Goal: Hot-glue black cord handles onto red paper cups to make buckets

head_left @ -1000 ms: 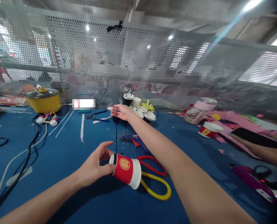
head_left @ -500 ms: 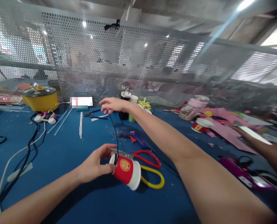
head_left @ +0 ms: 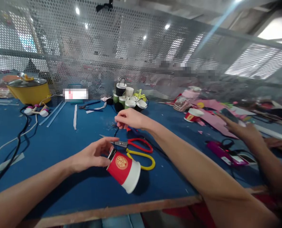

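Note:
My left hand (head_left: 90, 155) is closed round the base end of a red and white paper cup (head_left: 120, 164) with a gold emblem. The cup lies tilted, its white rim toward the lower right. Above it, my right hand (head_left: 130, 118) has its fingers pinched on a thin black cord (head_left: 115, 133), which runs down to the black strip at the cup's base. Scissors (head_left: 141, 145) with one red and one yellow handle lie right behind the cup. A blue and orange glue gun (head_left: 134, 131) is partly hidden by my right hand.
Several decorated cups (head_left: 130, 103) stand at the back, near pliers (head_left: 90, 106) and a white strip (head_left: 75, 117). A yellow pot (head_left: 29, 90) and cables are at left. On the right are a red cup (head_left: 193, 115), a purple device (head_left: 226, 153) and another person's hand (head_left: 246, 133). The table edge (head_left: 121, 209) is in front.
My right hand has come down and nearer the cup, its fingers now drawn together. The cup has tilted slightly more. The view has dipped, bringing the table's front edge into sight.

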`<state>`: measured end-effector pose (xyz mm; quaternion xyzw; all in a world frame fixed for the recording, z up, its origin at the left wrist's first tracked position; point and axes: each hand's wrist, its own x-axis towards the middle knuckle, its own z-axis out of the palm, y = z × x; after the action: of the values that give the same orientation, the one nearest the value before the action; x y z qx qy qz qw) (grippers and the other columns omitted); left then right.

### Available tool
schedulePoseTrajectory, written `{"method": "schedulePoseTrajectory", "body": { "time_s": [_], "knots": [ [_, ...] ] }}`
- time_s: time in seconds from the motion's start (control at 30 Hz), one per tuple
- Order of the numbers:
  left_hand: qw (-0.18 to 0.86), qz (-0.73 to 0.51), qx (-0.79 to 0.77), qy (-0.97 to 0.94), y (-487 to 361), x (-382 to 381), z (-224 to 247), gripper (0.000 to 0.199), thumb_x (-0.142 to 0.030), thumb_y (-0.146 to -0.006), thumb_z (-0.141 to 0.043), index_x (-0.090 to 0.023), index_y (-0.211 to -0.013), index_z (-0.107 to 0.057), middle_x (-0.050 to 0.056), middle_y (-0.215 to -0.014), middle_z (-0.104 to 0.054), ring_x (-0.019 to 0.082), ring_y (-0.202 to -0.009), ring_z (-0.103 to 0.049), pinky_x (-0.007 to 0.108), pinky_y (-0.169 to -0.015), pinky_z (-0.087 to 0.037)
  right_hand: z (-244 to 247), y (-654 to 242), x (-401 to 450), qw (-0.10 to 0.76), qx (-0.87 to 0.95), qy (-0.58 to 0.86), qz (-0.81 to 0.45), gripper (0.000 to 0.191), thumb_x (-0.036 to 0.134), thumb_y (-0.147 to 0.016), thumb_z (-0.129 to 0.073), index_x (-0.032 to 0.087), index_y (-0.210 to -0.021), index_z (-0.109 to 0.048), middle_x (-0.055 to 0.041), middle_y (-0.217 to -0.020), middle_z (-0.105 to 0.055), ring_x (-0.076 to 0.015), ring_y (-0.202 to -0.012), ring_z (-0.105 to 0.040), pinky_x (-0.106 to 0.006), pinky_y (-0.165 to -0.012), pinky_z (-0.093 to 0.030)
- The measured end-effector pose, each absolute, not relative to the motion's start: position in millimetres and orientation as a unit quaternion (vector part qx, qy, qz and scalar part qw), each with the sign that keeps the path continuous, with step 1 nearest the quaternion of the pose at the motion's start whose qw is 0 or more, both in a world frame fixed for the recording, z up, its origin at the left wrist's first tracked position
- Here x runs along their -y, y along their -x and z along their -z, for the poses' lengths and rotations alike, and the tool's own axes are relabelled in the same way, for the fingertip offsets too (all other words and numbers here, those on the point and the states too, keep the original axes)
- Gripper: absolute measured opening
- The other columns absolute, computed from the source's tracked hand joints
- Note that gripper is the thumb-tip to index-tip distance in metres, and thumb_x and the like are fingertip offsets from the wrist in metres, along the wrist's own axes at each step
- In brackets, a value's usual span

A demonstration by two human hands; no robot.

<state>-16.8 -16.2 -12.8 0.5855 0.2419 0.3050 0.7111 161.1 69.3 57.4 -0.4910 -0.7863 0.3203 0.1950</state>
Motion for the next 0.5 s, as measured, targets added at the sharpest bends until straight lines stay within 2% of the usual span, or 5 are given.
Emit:
{"method": "schedulePoseTrajectory", "body": {
  "time_s": [0.17,0.23,0.37,0.43,0.5],
  "knots": [
    [0.739,-0.265,-0.228,-0.576,15.4,19.1,15.7,0.054,-0.028,-0.061,-0.071,-0.022,-0.111,-0.056,0.008,-0.109,-0.057,0.026,-0.104,-0.049,0.038,-0.086,-0.038,-73.7,-141.2,-77.0,0.287,0.822,0.368,-0.326,0.009,0.015,-0.078,-0.055,0.016,-0.082,-0.063,-0.0023,-0.078,-0.066,-0.0101,-0.067,-0.059,-0.020,-0.058,-0.046],
    [0.749,-0.255,-0.215,-0.573,17.8,19.1,14.3,0.052,-0.028,-0.060,-0.071,-0.023,-0.111,-0.057,0.008,-0.110,-0.058,0.025,-0.104,-0.050,0.039,-0.087,-0.038,-79.6,-139.3,-74.5,0.239,0.815,0.382,-0.364,0.008,0.019,-0.079,-0.055,0.016,-0.082,-0.062,-0.0015,-0.069,-0.065,-0.0099,-0.058,-0.058,-0.020,-0.050,-0.045],
    [0.760,-0.281,-0.171,-0.560,25.5,17.0,2.7,0.048,-0.029,-0.060,-0.070,-0.024,-0.108,-0.061,0.007,-0.116,-0.058,0.028,-0.112,-0.047,0.041,-0.093,-0.035,-63.7,-151.4,-50.2,-0.013,0.728,0.426,-0.538,0.032,0.045,-0.082,-0.051,0.015,-0.079,-0.064,-0.0007,-0.046,-0.060,-0.0111,-0.043,-0.056,-0.021,-0.044,-0.043],
    [0.761,-0.305,-0.160,-0.550,28.4,16.2,-4.1,0.047,-0.031,-0.059,-0.071,-0.024,-0.105,-0.063,0.007,-0.116,-0.058,0.030,-0.112,-0.047,0.042,-0.092,-0.037,-47.6,-157.5,-40.5,-0.022,0.676,0.411,-0.612,0.050,0.058,-0.080,-0.044,0.014,-0.075,-0.065,-0.0043,-0.050,-0.063,-0.0121,-0.048,-0.059,-0.021,-0.047,-0.045],
    [0.761,-0.303,-0.162,-0.550,29.6,15.9,-7.3,0.049,-0.033,-0.057,-0.071,-0.025,-0.104,-0.064,0.007,-0.114,-0.058,0.030,-0.109,-0.049,0.041,-0.089,-0.039,-37.0,-158.2,-41.8,0.043,0.649,0.405,-0.643,0.059,0.063,-0.080,-0.035,0.013,-0.073,-0.065,-0.0077,-0.060,-0.066,-0.0125,-0.051,-0.060,-0.022,-0.049,-0.047]
  ]
}}
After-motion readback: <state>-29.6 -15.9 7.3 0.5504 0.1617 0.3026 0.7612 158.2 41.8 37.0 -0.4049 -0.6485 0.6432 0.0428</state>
